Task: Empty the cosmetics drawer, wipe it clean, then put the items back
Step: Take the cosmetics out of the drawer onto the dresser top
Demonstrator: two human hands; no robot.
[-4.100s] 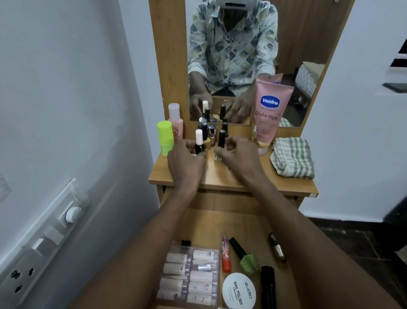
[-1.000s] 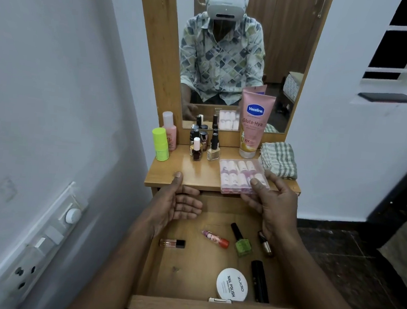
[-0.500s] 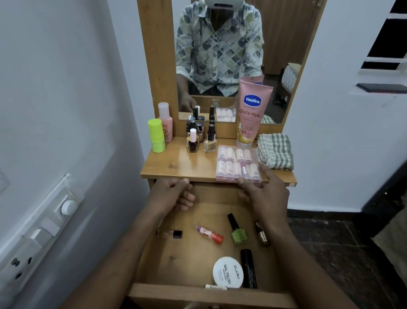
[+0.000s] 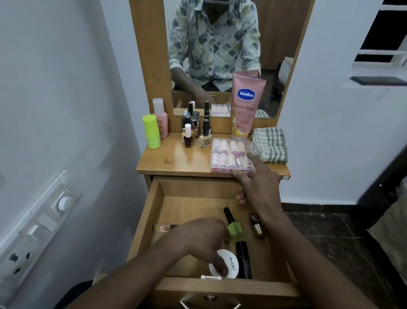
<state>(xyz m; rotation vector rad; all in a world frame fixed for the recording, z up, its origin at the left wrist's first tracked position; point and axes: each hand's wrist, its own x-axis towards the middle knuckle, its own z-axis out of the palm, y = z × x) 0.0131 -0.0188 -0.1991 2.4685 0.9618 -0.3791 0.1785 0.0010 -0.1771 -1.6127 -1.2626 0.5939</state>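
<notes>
Wooden dressing unit with mirror above, tabletop at mid-height, open drawer pulled out below with metal handle at front. Reflected in mirror: person in patterned shirt wearing headset.

On tabletop, right rear corner: folded checked cloth. Just left of it, against mirror frame: upright pink Vaseline tube. Near front edge, right of centre: clear case of small pink-and-white bottles, lying flat. Left rear corner: lime-green bottle with pink bottle just behind. Centre rear: cluster of nail polish bottles, upright.

Right hand at front edge of tabletop, fingers loosely spread, thumb against front side of case and forefinger lying along its right end; not closed around it.

Left hand inside drawer, fingers curled downward over white round compact near front edge of drawer; thumb on its lid, grip itself hidden beneath hand, firmness not discernible.

In drawer, right of compact: black tube, lying lengthwise. Toward rear: green nail polish, flat on its side; bronze-capped small bottle near right edge. Near left edge: small clear vial, partly hidden by left hand. At front edge: small white object, identity unclear.
</notes>
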